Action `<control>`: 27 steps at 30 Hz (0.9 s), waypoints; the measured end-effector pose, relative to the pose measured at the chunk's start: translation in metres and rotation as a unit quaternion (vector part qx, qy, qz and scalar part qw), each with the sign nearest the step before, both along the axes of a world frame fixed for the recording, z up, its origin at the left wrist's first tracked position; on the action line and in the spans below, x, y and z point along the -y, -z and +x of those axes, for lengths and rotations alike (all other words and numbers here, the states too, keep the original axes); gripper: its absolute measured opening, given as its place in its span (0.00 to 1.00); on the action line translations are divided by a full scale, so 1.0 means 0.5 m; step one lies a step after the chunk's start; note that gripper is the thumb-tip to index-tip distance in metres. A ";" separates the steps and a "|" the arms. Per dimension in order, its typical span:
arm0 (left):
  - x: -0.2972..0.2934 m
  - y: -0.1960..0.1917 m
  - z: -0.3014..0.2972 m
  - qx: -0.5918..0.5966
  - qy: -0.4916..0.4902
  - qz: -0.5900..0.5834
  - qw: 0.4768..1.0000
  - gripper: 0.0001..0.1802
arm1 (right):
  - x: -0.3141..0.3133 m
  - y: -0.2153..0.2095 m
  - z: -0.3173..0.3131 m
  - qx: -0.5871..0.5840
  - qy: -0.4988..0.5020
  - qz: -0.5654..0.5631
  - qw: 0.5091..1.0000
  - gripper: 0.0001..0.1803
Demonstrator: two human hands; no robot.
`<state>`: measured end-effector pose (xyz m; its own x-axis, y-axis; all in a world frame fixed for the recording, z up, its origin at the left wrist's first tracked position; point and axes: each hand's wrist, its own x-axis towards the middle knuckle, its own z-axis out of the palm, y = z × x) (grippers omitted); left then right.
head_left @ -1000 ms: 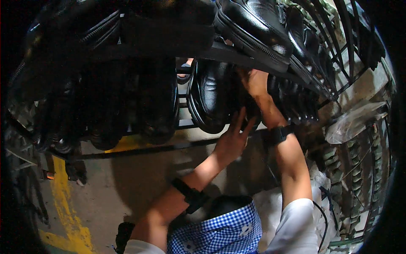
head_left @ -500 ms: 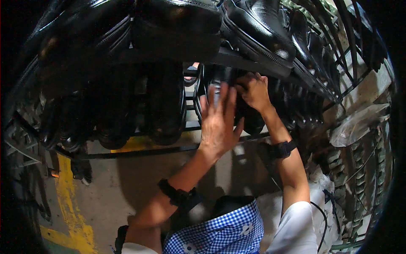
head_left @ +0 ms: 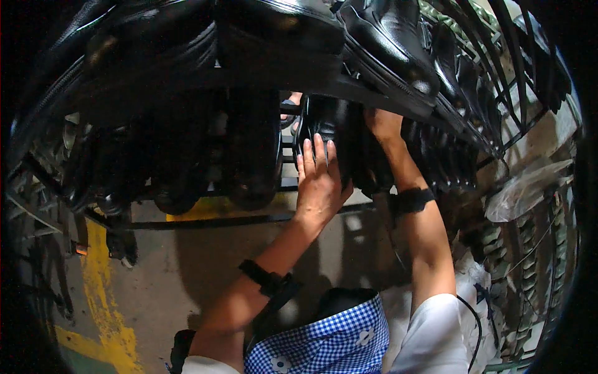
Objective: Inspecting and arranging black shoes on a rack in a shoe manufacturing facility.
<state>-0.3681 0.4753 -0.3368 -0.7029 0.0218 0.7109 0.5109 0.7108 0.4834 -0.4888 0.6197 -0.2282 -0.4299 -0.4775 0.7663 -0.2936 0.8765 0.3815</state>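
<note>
A glossy black leather shoe lies on the lower level of a dark rack, its toe toward me. My left hand rests on its front, fingers stretched out flat over the leather and the thumb off to the right. Just right of it, my right hand reaches in under the upper level, beside the same shoe. Its fingers are hidden there, so whether it grips anything cannot be made out.
Black shoes crowd the upper level, overhanging my hands. More dark shoes stand left and right below. A thin front rail crosses under my left wrist. Crumpled clear plastic hangs at right; yellow lines mark the floor.
My left hand, blurred and lifted earlier, has come down onto the shoe's front. My right hand has gone farther in, so its fingers no longer show. The view has shifted slightly.
</note>
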 end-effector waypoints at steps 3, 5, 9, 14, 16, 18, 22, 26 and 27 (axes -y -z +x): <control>-0.011 -0.006 0.003 -0.002 0.002 0.009 1.000 0.49 | -0.004 0.010 0.034 0.119 -0.119 -0.166 0.972 0.14; 0.000 0.000 0.000 0.000 -0.014 0.007 1.000 0.49 | 0.039 0.022 0.092 0.248 -0.124 -0.222 0.935 0.15; -0.004 -0.011 0.004 -0.005 -0.009 0.017 1.000 0.49 | 0.042 0.019 0.122 0.297 -0.136 -0.185 0.927 0.10; -0.009 -0.009 0.003 -0.006 -0.007 0.012 1.000 0.49 | 0.029 0.004 0.106 0.325 -0.166 -0.098 0.926 0.10; -0.005 -0.007 0.002 -0.007 -0.008 0.009 1.000 0.48 | 0.041 -0.006 0.112 0.368 -0.160 -0.117 0.908 0.10; -0.003 -0.005 0.002 -0.013 -0.010 0.003 1.000 0.48 | 0.048 -0.018 0.123 0.439 -0.082 -0.156 0.881 0.11; -0.005 -0.008 0.004 -0.010 -0.012 0.002 1.000 0.48 | 0.043 -0.002 0.101 0.371 -0.174 -0.175 0.895 0.09; -0.009 -0.010 0.003 0.012 0.001 0.005 1.000 0.49 | 0.057 -0.013 0.100 0.389 -0.055 -0.114 0.912 0.08; -0.008 -0.008 0.001 0.014 -0.002 0.008 1.000 0.49 | 0.069 -0.013 0.099 0.390 -0.032 -0.109 0.914 0.07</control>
<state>-0.3676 0.4793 -0.3327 -0.7231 0.0080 0.6907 0.4942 0.7046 0.5091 -0.4393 0.5851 -0.2217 -0.8623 -0.3938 0.3185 -0.4553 0.8781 -0.1470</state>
